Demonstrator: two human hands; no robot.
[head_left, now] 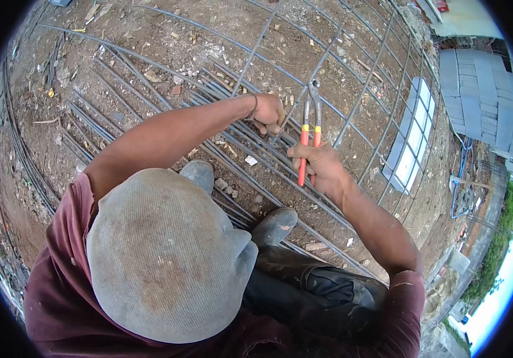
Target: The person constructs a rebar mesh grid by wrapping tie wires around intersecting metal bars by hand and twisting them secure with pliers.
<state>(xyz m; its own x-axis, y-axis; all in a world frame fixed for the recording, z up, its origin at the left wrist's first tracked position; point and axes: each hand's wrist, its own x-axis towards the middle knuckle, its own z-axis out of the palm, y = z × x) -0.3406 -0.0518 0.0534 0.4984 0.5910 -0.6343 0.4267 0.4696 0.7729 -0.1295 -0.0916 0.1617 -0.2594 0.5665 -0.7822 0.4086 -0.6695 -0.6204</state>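
My left hand [267, 112] has its fingers bent together at a crossing of steel bars; what they hold, if anything, is too small to make out. Close to its right, my right hand [321, 166] is closed around the red handles of the pliers [305, 149]. The pliers' metal head [314, 88] points away from me, over the bar grid [352, 77]. Beneath both hands, long loose bars [238, 161] lie in a slanting bundle on the dirt.
A cap [167, 256] fills the lower left. Two boots [274, 227] stand by the bars. To the right lie a white-topped panel [414, 134] under the grid and stacked grey sheets [477, 95]. Coiled rods [14, 143] are at the far left.
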